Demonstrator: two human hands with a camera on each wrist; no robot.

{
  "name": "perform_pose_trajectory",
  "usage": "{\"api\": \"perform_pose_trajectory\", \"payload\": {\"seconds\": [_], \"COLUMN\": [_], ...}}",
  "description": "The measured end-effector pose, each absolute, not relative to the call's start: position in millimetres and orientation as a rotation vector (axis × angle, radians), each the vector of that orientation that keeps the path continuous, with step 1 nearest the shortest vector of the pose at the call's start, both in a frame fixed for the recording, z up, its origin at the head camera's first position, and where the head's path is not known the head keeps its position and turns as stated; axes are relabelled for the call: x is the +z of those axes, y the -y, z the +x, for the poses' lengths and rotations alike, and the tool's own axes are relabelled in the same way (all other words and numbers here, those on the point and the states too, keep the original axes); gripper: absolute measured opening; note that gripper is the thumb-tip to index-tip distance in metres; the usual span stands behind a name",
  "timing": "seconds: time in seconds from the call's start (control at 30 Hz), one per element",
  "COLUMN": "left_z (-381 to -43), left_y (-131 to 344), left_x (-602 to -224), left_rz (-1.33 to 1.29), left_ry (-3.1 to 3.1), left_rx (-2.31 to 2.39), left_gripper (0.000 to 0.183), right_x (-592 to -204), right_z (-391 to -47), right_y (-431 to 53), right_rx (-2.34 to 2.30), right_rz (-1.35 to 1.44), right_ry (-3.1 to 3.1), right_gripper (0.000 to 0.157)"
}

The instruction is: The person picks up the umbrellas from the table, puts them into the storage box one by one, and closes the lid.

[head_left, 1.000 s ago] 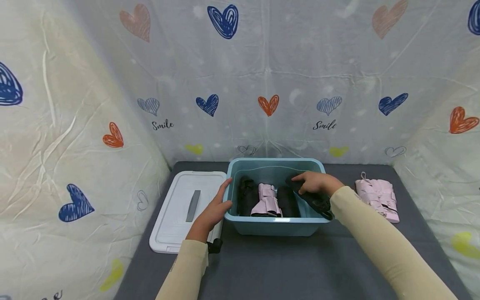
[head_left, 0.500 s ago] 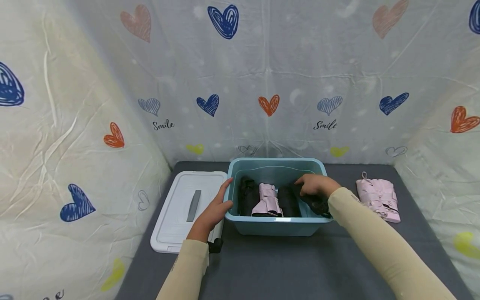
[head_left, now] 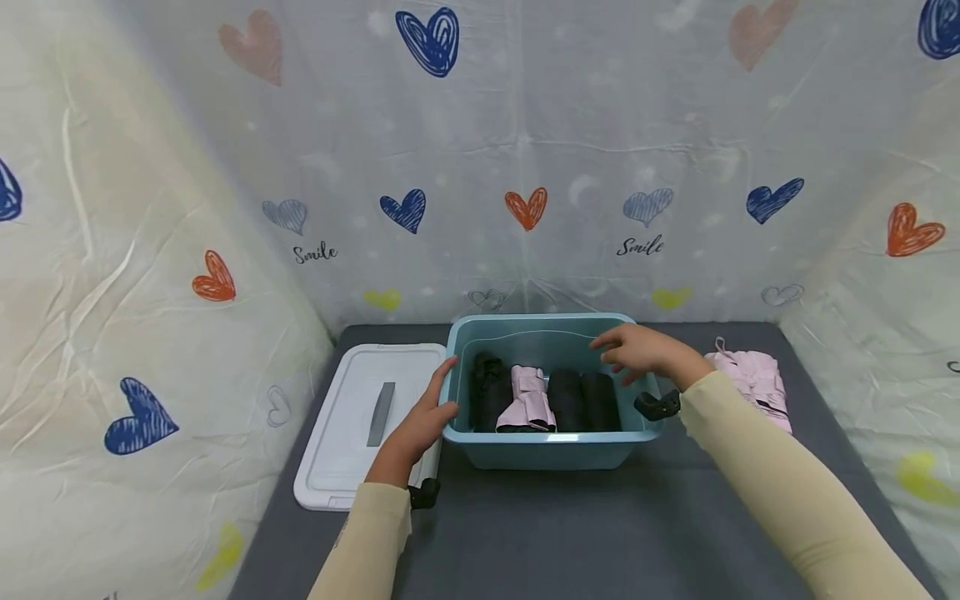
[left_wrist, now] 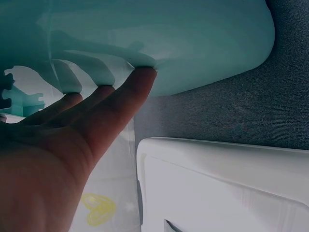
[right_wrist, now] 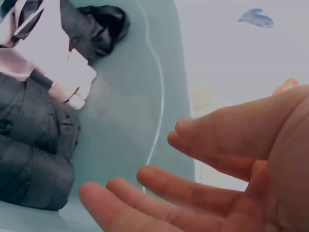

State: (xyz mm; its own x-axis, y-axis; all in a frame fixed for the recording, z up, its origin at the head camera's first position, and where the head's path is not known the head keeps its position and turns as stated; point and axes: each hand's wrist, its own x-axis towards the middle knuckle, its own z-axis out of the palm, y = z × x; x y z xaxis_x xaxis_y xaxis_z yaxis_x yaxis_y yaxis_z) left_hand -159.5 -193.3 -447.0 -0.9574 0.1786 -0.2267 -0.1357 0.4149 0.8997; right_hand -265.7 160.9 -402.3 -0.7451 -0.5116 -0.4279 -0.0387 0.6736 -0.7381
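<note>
A blue plastic bin (head_left: 547,454) holds a row of rolled bundles standing side by side. From the left come a black bundle (head_left: 489,400), a pink folded cloth bundle (head_left: 528,402) and two black rolls (head_left: 564,402); the rightmost black roll (head_left: 602,403) lies nearest the bin's right wall. My left hand (head_left: 417,427) touches the bin's left side, and its straight fingertips (left_wrist: 144,75) press the outer wall in the left wrist view. Above the bin's right side my right hand (head_left: 647,352) hovers with loose, spread fingers and nothing in them.
A white lid (head_left: 348,433) with a grey handle lies left of the bin. On the right, a pink folded bundle (head_left: 753,379) rests on the dark grey tabletop (head_left: 540,533), partly behind the right sleeve. A heart-printed curtain (head_left: 465,275) hangs behind.
My right hand has lowered the black roll into the bin's right end, let go of it and lifted up. The left hand stays against the bin. The head view has shifted slightly.
</note>
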Motion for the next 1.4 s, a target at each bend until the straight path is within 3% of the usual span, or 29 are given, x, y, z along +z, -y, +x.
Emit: {"api": "perform_pose_trajectory", "payload": {"seconds": [0.5,1.0,1.4], "left_z": [-174.4,-160.1,-169.9], "left_y": [203.0,192.7,196.2], "left_x": [-484.6,-449.6,-468.9], "left_rz": [0.015,0.03,0.019], "left_ry": [-2.424,-2.4,-2.402], "left_rx": [1.593,1.558,1.569], "left_gripper": [0.08,0.08,0.081], "right_x": [-399.7,-412.1,-433.0], "right_z": [-254.7,-252.4,-254.5], "right_y": [-210.7,-254.1,-288.6], "right_rx": [-1.362,-1.398,-1.333], "right_rz": [-0.5,-0.357,-0.188], "right_ry": [-2.225,-2.457,-2.553], "right_gripper": [0.049,0.049,0.052]}}
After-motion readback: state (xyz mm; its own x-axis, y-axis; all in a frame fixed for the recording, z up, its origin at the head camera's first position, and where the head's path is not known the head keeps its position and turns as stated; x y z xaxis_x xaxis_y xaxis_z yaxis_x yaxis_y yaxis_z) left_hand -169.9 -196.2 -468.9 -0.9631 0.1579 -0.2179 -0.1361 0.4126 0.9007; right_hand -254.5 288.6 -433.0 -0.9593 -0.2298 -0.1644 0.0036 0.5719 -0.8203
